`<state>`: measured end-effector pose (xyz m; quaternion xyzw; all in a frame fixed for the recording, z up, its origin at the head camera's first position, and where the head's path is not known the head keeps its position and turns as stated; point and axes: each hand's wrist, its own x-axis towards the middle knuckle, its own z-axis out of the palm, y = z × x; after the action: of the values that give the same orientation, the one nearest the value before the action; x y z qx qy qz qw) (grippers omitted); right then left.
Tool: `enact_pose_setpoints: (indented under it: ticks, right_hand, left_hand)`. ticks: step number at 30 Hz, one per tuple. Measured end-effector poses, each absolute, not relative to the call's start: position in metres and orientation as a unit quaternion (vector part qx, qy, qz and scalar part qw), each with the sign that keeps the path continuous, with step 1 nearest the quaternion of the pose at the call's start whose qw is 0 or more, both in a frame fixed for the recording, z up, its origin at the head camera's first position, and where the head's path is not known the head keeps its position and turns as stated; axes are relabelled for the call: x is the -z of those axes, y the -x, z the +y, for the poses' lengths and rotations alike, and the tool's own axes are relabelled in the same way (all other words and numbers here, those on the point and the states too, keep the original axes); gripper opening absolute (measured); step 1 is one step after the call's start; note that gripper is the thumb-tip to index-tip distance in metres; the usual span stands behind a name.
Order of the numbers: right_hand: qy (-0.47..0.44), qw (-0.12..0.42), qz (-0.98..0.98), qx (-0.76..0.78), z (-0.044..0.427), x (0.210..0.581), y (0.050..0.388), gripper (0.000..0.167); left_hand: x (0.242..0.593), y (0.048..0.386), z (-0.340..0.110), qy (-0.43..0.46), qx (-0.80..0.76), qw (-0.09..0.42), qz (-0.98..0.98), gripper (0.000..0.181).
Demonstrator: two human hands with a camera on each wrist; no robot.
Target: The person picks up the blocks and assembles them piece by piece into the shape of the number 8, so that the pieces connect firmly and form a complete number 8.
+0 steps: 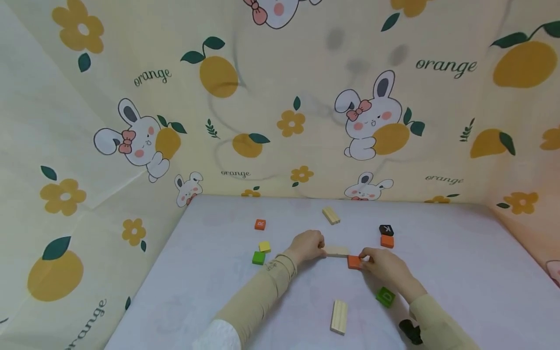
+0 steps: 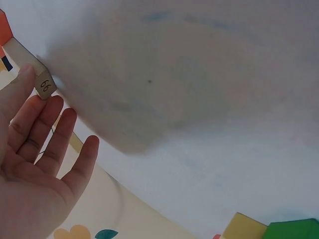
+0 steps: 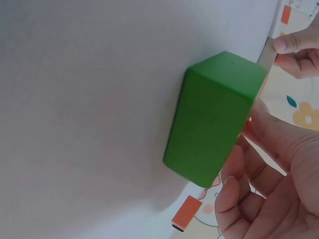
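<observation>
My left hand (image 1: 307, 245) pinches the left end of a flat, pale wooden block (image 1: 337, 251) lying on the white table. In the left wrist view, its end face (image 2: 45, 85) bears the number 66, and the other fingers of that hand spread loosely. Thumb and fingertips of my right hand (image 1: 387, 266) hold the right side of an orange block (image 1: 354, 262). This block sits at the wooden block's right end; whether they touch, I cannot tell. Nearer than the right hand lies a green block (image 1: 385, 297) marked D, large in the right wrist view.
To the left are an orange R block (image 1: 260, 224), a yellow block (image 1: 264, 246) and a green block (image 1: 258, 257). Wooden blocks lie behind (image 1: 331, 215) and in front (image 1: 339, 317). A black K block (image 1: 386, 230) adjoins an orange one (image 1: 387, 241). The right sleeve partly covers a black object (image 1: 410, 331).
</observation>
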<state>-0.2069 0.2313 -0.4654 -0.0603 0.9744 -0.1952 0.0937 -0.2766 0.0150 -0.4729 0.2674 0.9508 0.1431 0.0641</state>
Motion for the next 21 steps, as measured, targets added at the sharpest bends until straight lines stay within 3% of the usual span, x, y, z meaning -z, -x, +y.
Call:
enact_pose_setpoints:
  ticks: [21]
  right_hand:
    - [0.052,0.096,0.974,0.200,0.2321,0.4610,0.2024,0.026]
  left_hand:
    - [0.4745,0.2782,0.0163,-0.254,-0.143,0.071,0.954,0.019]
